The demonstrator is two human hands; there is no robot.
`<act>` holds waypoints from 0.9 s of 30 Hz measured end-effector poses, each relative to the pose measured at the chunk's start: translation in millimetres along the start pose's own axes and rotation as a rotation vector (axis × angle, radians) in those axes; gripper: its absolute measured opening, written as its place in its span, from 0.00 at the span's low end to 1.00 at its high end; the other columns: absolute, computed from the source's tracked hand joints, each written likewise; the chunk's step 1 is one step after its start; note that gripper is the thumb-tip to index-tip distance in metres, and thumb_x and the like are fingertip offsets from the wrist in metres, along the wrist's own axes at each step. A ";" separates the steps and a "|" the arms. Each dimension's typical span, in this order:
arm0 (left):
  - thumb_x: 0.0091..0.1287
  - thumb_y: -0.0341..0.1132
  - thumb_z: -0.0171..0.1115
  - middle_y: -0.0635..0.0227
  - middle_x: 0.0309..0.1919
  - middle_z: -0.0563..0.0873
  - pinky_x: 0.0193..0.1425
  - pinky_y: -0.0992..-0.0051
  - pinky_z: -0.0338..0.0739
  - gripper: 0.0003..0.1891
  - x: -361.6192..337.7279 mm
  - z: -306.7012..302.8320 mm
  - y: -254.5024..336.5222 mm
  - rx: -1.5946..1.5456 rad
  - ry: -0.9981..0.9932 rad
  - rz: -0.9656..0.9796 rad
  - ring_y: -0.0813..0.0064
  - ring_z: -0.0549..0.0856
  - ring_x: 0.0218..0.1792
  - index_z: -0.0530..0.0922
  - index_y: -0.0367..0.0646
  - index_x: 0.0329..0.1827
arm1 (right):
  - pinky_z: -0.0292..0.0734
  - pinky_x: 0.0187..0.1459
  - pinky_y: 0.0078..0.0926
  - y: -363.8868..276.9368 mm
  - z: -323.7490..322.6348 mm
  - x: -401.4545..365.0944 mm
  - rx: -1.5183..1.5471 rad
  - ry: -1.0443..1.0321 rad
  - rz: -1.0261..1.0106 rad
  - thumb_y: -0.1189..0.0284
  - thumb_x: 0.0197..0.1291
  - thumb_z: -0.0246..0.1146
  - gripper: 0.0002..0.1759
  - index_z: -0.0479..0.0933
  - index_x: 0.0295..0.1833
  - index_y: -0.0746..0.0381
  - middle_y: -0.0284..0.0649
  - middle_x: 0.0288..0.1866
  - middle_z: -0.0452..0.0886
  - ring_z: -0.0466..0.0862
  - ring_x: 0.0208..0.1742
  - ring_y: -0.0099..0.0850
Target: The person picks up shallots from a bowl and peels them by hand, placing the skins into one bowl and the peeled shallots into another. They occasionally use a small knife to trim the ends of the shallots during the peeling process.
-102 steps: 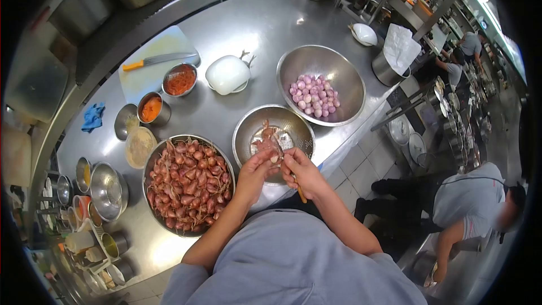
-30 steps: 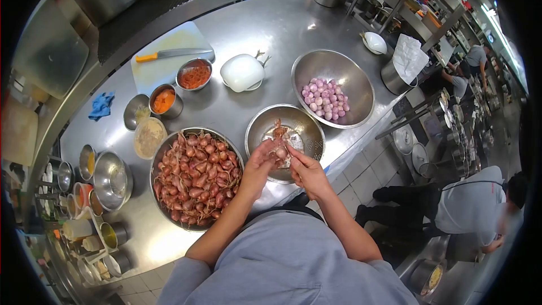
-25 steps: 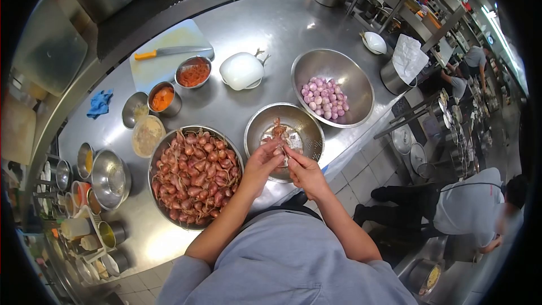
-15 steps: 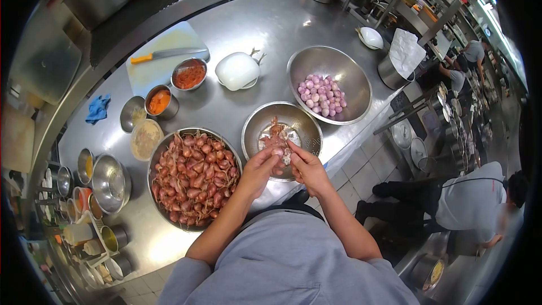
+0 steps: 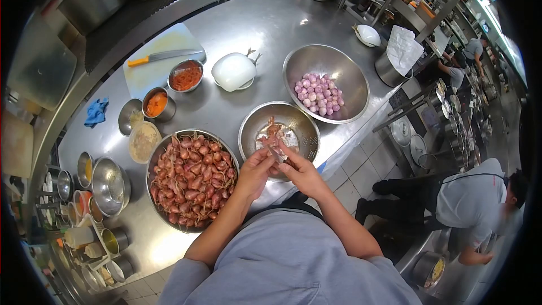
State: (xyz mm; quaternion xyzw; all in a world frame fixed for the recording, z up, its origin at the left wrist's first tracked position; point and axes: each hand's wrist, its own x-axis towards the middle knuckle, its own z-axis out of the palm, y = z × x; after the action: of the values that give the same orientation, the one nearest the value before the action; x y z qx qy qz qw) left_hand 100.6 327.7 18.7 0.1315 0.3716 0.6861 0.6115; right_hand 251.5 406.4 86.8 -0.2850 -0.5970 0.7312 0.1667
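My left hand (image 5: 255,174) and my right hand (image 5: 303,172) meet over the near part of a perforated metal bowl (image 5: 307,138). The left fingers are pinched on a small shallot, mostly hidden by the fingertips. Against it press the closed right thumb and fingers; whether they hold a small blade or a bit of skin cannot be made out. Reddish-brown peelings (image 5: 273,130) lie in the bowl below. To the left stands a large bowl (image 5: 151,192) heaped with unpeeled shallots (image 5: 195,181). Peeled pinkish shallots (image 5: 320,95) fill part of a wide steel bowl (image 5: 353,79) behind.
A yellow-handled knife (image 5: 164,56) lies on a cutting board (image 5: 138,82). Nearby are containers of orange shreds (image 5: 186,77), a white covered bowl (image 5: 234,72) and a blue cloth (image 5: 96,112). Small bowls and pots crowd the left end. A co-worker (image 5: 471,197) bends at the right.
My right hand has shifted slightly left, and its fingers now cover more of the shallot. The pale scrap that hung at the fingertips shows less. The co-worker's arm at the right has moved.
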 end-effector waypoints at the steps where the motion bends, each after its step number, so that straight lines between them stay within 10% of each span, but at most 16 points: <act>1: 0.74 0.32 0.62 0.69 0.45 0.87 0.45 0.77 0.78 0.11 0.3 -1.0 -0.7 -0.008 0.009 0.009 0.78 0.84 0.41 0.79 0.41 0.57 | 0.71 0.66 0.24 -3.7 0.7 -1.3 -0.036 0.020 0.039 0.78 0.74 0.57 0.33 0.58 0.81 0.59 0.38 0.75 0.69 0.74 0.66 0.24; 8: 0.74 0.32 0.63 0.68 0.45 0.87 0.45 0.77 0.78 0.13 1.2 -4.1 -4.4 -0.025 -0.014 0.030 0.78 0.84 0.41 0.78 0.40 0.58 | 0.71 0.64 0.22 18.9 -6.4 3.8 -0.147 0.128 -0.012 0.73 0.73 0.61 0.26 0.70 0.74 0.60 0.35 0.63 0.82 0.76 0.62 0.21; 10: 0.74 0.29 0.62 0.70 0.42 0.86 0.45 0.76 0.78 0.13 0.6 -1.0 -1.1 -0.035 -0.013 -0.012 0.78 0.84 0.40 0.79 0.42 0.59 | 0.61 0.25 0.13 16.4 -5.1 3.6 0.031 0.139 0.023 0.72 0.75 0.59 0.25 0.70 0.75 0.55 0.25 0.29 0.71 0.65 0.25 0.12; 13: 0.74 0.29 0.61 0.71 0.42 0.86 0.45 0.77 0.78 0.13 -3.0 5.8 5.4 -0.020 -0.042 -0.036 0.78 0.84 0.40 0.79 0.41 0.59 | 0.55 0.22 0.12 7.5 -6.6 2.9 0.261 0.178 0.170 0.72 0.76 0.58 0.26 0.69 0.76 0.53 0.23 0.25 0.65 0.61 0.22 0.13; 17: 0.74 0.29 0.61 0.72 0.43 0.85 0.44 0.78 0.77 0.13 -3.7 6.3 6.1 0.010 -0.010 -0.045 0.79 0.83 0.40 0.79 0.41 0.60 | 0.58 0.24 0.13 4.9 -6.6 3.7 0.084 0.148 0.143 0.72 0.75 0.58 0.28 0.66 0.78 0.52 0.23 0.27 0.66 0.62 0.24 0.13; 19: 0.73 0.29 0.61 0.74 0.43 0.85 0.44 0.79 0.77 0.12 -1.3 2.4 3.8 0.120 0.013 -0.004 0.81 0.83 0.40 0.80 0.43 0.58 | 0.77 0.57 0.19 -7.1 -0.4 0.2 0.028 0.050 -0.017 0.79 0.73 0.57 0.32 0.62 0.80 0.53 0.34 0.63 0.77 0.78 0.55 0.21; 27: 0.72 0.27 0.62 0.75 0.41 0.84 0.43 0.82 0.76 0.09 -2.0 -2.0 1.0 0.255 0.003 0.050 0.86 0.81 0.41 0.80 0.44 0.53 | 0.72 0.65 0.21 5.7 -1.3 1.4 -0.152 0.045 -0.039 0.76 0.72 0.60 0.30 0.65 0.78 0.59 0.37 0.70 0.76 0.77 0.61 0.23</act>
State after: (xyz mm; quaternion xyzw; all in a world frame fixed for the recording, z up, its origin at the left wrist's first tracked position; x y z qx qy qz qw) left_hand 99.0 325.2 18.5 0.2162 0.4534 0.6486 0.5718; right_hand 251.7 406.9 80.8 -0.3017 -0.6521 0.6739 0.1722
